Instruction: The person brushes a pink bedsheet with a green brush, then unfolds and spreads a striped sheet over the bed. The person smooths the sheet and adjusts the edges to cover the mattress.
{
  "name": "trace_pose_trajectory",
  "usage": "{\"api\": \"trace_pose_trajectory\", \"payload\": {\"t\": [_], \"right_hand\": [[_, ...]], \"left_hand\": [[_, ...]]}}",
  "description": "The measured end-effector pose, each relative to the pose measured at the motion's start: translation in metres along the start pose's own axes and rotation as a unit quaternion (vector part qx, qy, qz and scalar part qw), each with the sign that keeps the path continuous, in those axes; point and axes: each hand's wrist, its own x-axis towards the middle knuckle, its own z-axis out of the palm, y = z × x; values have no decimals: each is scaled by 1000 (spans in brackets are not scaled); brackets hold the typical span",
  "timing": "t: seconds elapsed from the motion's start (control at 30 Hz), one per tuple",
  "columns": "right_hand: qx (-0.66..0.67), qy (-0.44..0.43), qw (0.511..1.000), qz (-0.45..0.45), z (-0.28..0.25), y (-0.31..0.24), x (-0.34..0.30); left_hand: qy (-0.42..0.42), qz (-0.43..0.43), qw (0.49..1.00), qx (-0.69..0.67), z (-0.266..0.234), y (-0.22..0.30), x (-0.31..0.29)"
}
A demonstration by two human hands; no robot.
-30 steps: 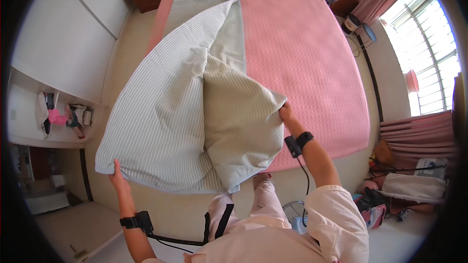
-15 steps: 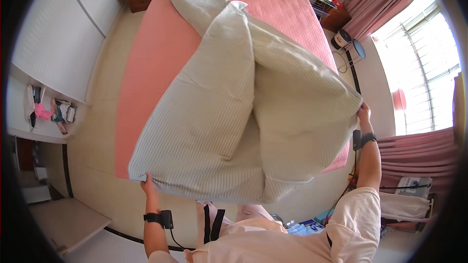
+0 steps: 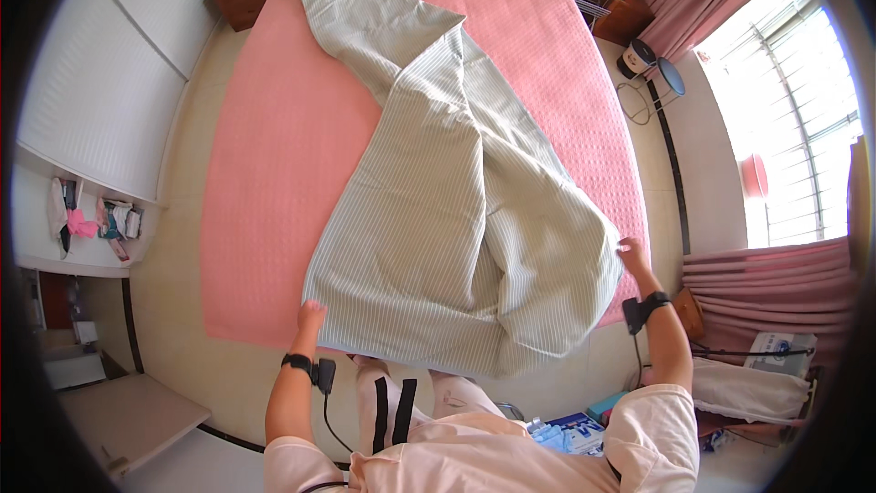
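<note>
A pale grey-green striped sheet (image 3: 411, 219) lies over a bed with a pink quilted cover (image 3: 265, 192). It is bunched, with deep folds down its middle, and a narrow twisted part runs to the bed's far left. My left hand (image 3: 312, 314) is closed on the sheet's near left corner. At the sheet's right edge, my right hand (image 3: 632, 256) is closed in a pinch on the cloth. The near edge of the sheet hangs past the foot of the bed, in front of my legs. Both wrists wear black straps with small boxes.
White wardrobe doors (image 3: 91, 82) and an open shelf with small items stand at the left. A wooden nightstand (image 3: 245, 2) is at the far left. To the right are a round stool (image 3: 671, 78), a bright window (image 3: 794, 110) and pink curtains (image 3: 766, 288).
Both hands have come inward and the right one has lowered. The sheet, spread wide and lifted before, has sunk onto the bed and become narrower.
</note>
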Motion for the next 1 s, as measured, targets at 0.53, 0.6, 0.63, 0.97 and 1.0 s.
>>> {"api": "trace_pose_trajectory", "payload": {"t": [0.53,0.6,0.63,0.97,1.0], "right_hand": [[149,-226,963,12,138,-163,-97],[137,-216,966,22,141,-179,-86],[127,-211,969,21,145,-188,-78],[163,-177,970,-28,177,-307,3],[134,-174,975,-28,178,-319,8]], "left_hand": [[14,34,998,51,-1,149,154],[4,4,999,37,12,149,166],[-20,-9,999,-47,18,149,168],[-26,107,994,-24,-6,148,178],[-46,134,989,-47,-7,148,176]]}}
